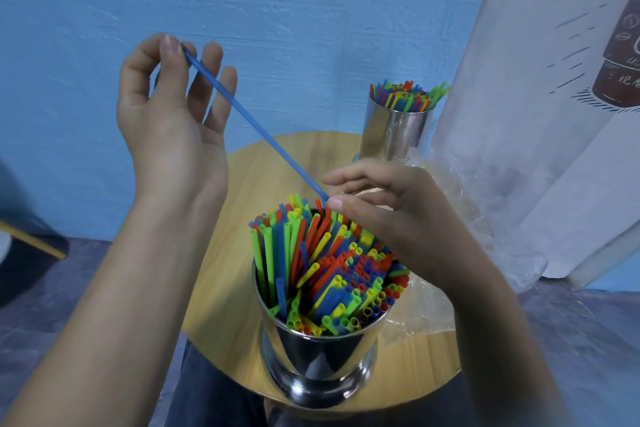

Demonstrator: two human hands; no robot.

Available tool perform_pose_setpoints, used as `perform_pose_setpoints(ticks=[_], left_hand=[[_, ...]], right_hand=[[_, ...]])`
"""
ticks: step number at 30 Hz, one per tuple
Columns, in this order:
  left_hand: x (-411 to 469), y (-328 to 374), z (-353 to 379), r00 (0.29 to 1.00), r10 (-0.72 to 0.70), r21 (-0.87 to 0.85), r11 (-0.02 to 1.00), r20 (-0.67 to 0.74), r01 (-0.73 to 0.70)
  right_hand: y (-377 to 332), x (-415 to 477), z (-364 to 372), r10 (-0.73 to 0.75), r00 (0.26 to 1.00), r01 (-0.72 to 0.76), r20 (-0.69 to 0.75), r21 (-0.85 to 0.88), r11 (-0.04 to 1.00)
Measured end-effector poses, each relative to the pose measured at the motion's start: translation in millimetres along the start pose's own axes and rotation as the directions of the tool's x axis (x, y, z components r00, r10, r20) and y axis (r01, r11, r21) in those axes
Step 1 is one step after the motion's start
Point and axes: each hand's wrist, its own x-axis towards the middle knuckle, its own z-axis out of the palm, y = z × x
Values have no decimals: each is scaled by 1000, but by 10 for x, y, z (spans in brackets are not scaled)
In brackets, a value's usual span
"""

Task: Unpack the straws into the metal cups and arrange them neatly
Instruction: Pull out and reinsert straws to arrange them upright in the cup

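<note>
A shiny metal cup (318, 367) stands at the near edge of the round wooden table (221, 253), packed with several green, yellow, red and blue straws (332, 270). My left hand (169, 121) is raised above the table's left side and pinches the top end of a single blue straw (256, 128) between thumb and forefinger, its other fingers spread. The straw slants down to the right. My right hand (405, 215) hovers over the cup and touches the straw's lower end with thumb and fingertips. A second metal cup (391, 135) full of straws stands at the far side.
Crumpled clear plastic wrapping (485, 218) lies on the table's right side, beside the far cup. A white poster board (540, 121) leans against the blue wall on the right. A dark object with a yellow edge (31, 246) sits at the left. My lap shows below the table.
</note>
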Motion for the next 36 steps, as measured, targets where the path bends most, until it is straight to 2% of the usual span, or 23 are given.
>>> perform_pose_setpoints(ticks=[7,10,13,17,23,25,26,28,30,33,36], left_hand=[[14,39,-1,998,-51,-87,995,-25,48],[17,32,-25,999,-37,-59,998,-14,36],[4,-13,-74,999,50,101,994,-8,-49],[-56,-102,-187,982,182,347,918,56,-190],[-160,-136,-329,965,226,489,832,133,-262],[-158,-135,-358,971,194,519,821,139,-238],[-154,-140,-371,975,166,540,813,146,-219],[-150,-157,-394,980,80,598,783,180,-173],[-165,-167,-408,966,-72,674,729,247,-118],[-207,-172,-435,877,-300,773,623,375,-118],[-229,-159,-440,836,-344,791,590,427,-161]], right_hand=[[-58,59,28,-13,997,14,72,-23,1000],[-75,73,32,-17,998,17,58,-2,1000],[-65,70,12,-12,999,14,-38,43,999],[-31,55,-26,-25,984,36,-177,58,998],[22,11,-82,-28,947,52,-320,67,996],[58,5,-102,-1,929,57,-370,142,988],[64,1,-115,36,916,67,-400,243,968],[38,-4,-154,146,899,89,-414,499,862],[-4,-8,-200,199,900,107,-388,638,762],[-29,-19,-248,183,890,154,-418,653,742],[-38,-22,-263,162,877,180,-453,622,762]])
